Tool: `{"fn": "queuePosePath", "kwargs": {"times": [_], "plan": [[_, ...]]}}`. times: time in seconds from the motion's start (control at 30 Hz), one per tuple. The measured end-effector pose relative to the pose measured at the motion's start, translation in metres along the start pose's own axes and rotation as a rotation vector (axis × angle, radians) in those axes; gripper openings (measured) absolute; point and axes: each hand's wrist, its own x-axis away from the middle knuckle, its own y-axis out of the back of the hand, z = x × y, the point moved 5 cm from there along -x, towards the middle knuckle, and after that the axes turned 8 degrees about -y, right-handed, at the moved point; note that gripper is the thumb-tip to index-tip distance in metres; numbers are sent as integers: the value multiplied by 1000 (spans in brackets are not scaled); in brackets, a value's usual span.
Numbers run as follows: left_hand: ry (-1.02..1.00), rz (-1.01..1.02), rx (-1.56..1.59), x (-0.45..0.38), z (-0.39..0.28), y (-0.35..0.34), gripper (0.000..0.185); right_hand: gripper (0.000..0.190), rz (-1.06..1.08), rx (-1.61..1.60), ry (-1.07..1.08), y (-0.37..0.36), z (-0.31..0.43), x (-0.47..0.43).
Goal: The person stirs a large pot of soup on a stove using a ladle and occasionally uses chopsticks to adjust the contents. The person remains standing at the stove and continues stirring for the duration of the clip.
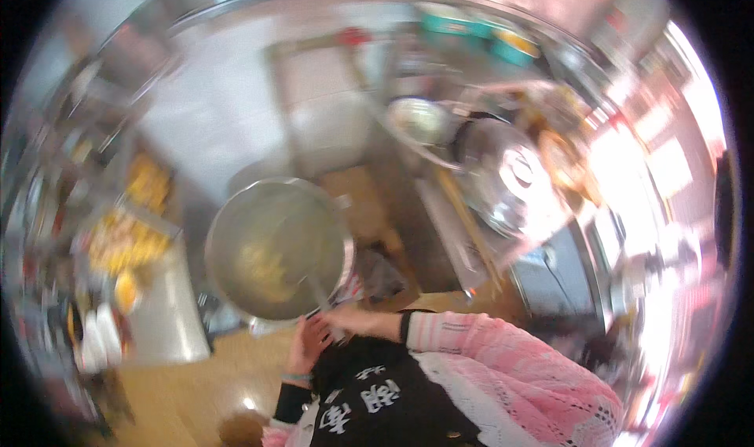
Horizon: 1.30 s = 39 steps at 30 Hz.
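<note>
A large round metal pot (224, 217) stands before me, with a pale yellowish mass (265, 270) low inside it. My right hand (347, 319) is closed around the handle of a long metal utensil (318, 291). The utensil slants over the pot's near rim, and its far end is blurred. Close beside it, my left hand (305, 344) is at the near rim, fingers bent towards the handle. Blur hides whether those fingers grip anything. A black apron (377, 382) with white writing covers my front, below both hands.
Metal trays of yellow food (129, 241) sit on a steel counter (171, 306) at left. To the right are a shiny metal lid or bowl (495, 158), a bowl with pale contents (417, 120) and a long wooden stick (465, 223). Teal containers (450, 24) stand at the back.
</note>
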Motion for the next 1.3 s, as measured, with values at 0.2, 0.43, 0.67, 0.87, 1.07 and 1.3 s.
{"fn": "queuePosePath", "kwargs": {"times": [0.2, 0.43, 0.67, 0.87, 1.07, 1.3], "plan": [[272, 44, 719, -37, 2, -41, 16, 26, -682, 607, 121, 93, 24, 121], [287, -20, 643, -33, -17, -53, 12, 64, -2049, -133, -204, 261, -105, 317], [206, -76, -93, 20, -32, -58, 12, 36, -1701, -703, 387, 343, -161, 274], [-15, -226, -380, 72, -58, -71, 14, 14, -1376, -966, 540, 347, -169, 273], [-215, -447, -796, 100, -90, -68, 15, 12, -1143, -1011, 598, 340, -181, 278], [-379, -405, -1424, 69, -159, -24, 46, 27, -1176, -970, 523, 299, -197, 301]]}}
